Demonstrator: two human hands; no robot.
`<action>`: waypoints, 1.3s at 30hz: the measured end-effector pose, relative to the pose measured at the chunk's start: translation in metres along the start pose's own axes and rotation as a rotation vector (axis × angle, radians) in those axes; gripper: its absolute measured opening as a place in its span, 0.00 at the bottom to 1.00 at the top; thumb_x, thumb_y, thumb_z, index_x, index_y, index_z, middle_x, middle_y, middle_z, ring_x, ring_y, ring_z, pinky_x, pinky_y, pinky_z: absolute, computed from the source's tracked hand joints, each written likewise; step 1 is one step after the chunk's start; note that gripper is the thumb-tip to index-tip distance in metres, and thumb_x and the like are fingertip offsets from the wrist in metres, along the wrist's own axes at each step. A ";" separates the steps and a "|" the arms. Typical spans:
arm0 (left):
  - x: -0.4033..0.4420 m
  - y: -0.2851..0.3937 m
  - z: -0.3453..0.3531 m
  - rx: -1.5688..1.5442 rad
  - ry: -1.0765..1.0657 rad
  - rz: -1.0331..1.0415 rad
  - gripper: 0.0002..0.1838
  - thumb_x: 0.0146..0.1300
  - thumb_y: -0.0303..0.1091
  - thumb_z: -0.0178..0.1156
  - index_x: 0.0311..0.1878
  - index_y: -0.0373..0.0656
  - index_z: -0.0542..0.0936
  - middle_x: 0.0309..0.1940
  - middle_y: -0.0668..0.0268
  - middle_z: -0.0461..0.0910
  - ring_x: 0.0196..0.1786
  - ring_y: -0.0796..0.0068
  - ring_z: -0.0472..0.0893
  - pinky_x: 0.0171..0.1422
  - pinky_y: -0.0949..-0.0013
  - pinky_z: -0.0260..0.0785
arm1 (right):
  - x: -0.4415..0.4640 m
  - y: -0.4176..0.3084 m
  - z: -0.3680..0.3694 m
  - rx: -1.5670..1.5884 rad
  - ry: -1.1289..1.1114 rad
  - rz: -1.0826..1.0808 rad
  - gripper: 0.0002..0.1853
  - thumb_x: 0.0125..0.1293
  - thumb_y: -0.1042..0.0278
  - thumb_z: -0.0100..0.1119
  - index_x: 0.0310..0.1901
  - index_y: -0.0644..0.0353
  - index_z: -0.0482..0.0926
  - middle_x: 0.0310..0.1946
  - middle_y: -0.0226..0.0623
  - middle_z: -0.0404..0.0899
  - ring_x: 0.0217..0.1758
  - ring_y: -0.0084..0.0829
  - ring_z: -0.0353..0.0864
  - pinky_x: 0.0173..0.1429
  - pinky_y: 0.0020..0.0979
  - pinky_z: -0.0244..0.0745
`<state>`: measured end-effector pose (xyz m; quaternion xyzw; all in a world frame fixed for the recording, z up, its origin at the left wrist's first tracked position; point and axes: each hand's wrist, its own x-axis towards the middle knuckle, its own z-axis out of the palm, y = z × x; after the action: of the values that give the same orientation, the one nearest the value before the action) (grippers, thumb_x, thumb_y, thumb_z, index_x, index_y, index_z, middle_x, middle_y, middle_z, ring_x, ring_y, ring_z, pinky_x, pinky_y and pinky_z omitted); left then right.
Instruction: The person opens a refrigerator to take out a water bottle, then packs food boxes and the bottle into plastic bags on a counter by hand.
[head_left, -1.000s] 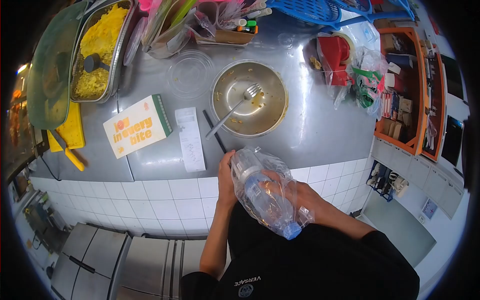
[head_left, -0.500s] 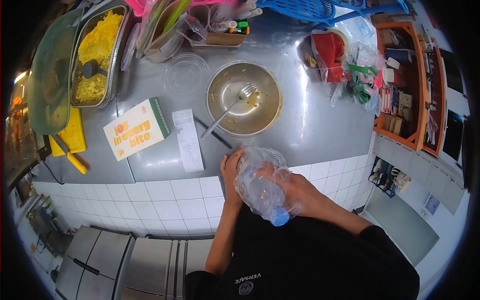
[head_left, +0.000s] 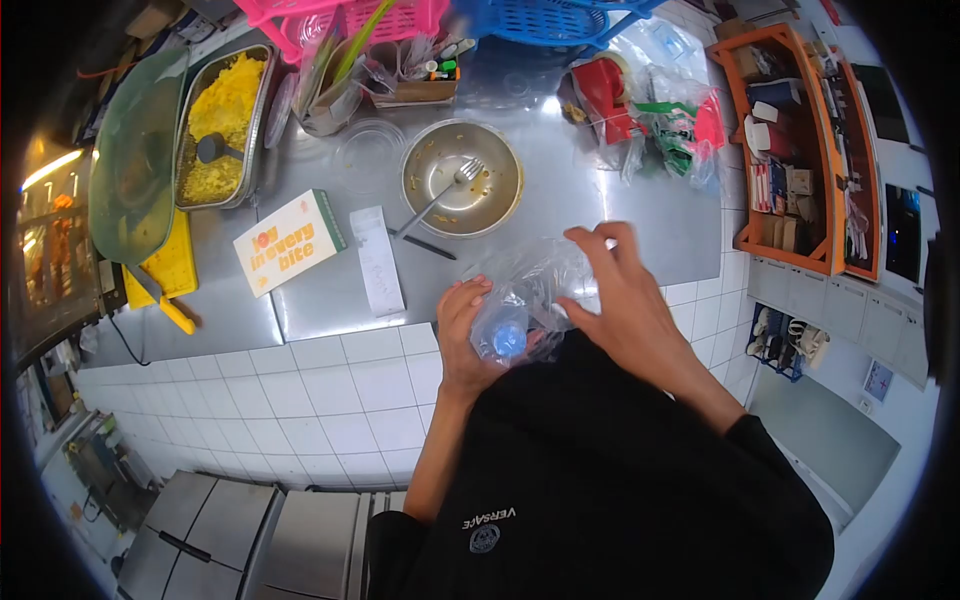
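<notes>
A clear plastic bottle with a blue cap [head_left: 508, 338] sits inside a thin clear plastic bag [head_left: 545, 270] at the table's front edge. My left hand [head_left: 466, 335] is wrapped round the bag and bottle from the left side. The bottle is tipped so that its cap faces me, and most of its body is hidden. My right hand [head_left: 630, 305] is at the bag's right side, thumb and forefinger spread apart with loose film between them. Beyond them lies a steel bowl [head_left: 415, 205] with food residue and a fork [head_left: 440, 198] in it.
On the steel table lie a receipt [head_left: 376, 262], a black pen [head_left: 430, 246], a printed box [head_left: 290, 245] and a round clear lid [head_left: 365, 155]. At left are a tray of yellow food [head_left: 225, 105] and a yellow-handled knife [head_left: 165, 300]. A red tape dispenser [head_left: 605, 95] stands at right.
My right hand has come off the bottle and opened to the right. The bottle has turned its cap up toward me, and the bag's film has spread out to the right.
</notes>
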<state>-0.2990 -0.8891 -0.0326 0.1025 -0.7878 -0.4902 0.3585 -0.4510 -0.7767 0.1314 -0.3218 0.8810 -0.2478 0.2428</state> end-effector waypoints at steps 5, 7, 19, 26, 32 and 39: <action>0.000 0.014 0.006 -0.002 0.055 0.018 0.43 0.45 0.38 0.84 0.61 0.42 0.68 0.53 0.53 0.76 0.53 0.51 0.78 0.62 0.49 0.70 | -0.018 -0.020 -0.022 0.225 -0.030 -0.148 0.10 0.68 0.76 0.63 0.50 0.64 0.78 0.40 0.37 0.82 0.41 0.30 0.81 0.50 0.30 0.76; 0.002 0.008 0.014 -0.007 0.079 0.091 0.36 0.51 0.37 0.80 0.59 0.42 0.69 0.51 0.54 0.76 0.51 0.51 0.78 0.59 0.50 0.70 | -0.019 -0.018 -0.018 0.461 -0.148 -0.208 0.12 0.68 0.76 0.64 0.52 0.64 0.79 0.40 0.35 0.82 0.41 0.26 0.80 0.50 0.28 0.76; 0.013 0.038 0.024 -0.177 0.343 0.109 0.15 0.69 0.40 0.62 0.48 0.44 0.68 0.44 0.57 0.73 0.50 0.56 0.75 0.61 0.48 0.66 | -0.043 -0.041 0.015 0.274 -0.031 -0.130 0.38 0.60 0.57 0.74 0.68 0.60 0.66 0.41 0.41 0.78 0.40 0.34 0.80 0.49 0.35 0.77; 0.017 0.066 0.010 -0.484 0.337 -0.145 0.13 0.71 0.36 0.59 0.48 0.40 0.68 0.45 0.58 0.72 0.51 0.60 0.75 0.69 0.50 0.62 | -0.042 -0.040 0.005 0.290 -0.229 -0.050 0.41 0.61 0.48 0.74 0.68 0.60 0.66 0.42 0.45 0.80 0.43 0.37 0.81 0.50 0.39 0.77; 0.039 0.094 -0.002 -0.097 0.109 -0.082 0.18 0.65 0.27 0.64 0.55 0.39 0.70 0.52 0.55 0.73 0.60 0.58 0.71 0.70 0.52 0.63 | -0.023 -0.027 0.021 0.843 -0.175 -0.126 0.23 0.70 0.66 0.65 0.64 0.59 0.72 0.44 0.36 0.82 0.45 0.23 0.81 0.51 0.30 0.76; 0.032 0.056 0.013 -0.146 0.278 0.051 0.34 0.43 0.30 0.82 0.52 0.39 0.72 0.53 0.55 0.72 0.61 0.54 0.71 0.67 0.53 0.66 | -0.014 -0.042 0.010 0.711 -0.086 -0.150 0.16 0.70 0.71 0.57 0.58 0.64 0.74 0.44 0.45 0.82 0.43 0.35 0.84 0.50 0.38 0.77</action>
<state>-0.3202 -0.8679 0.0263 0.1230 -0.6952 -0.5179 0.4830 -0.4170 -0.7981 0.1522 -0.2913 0.7026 -0.5419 0.3575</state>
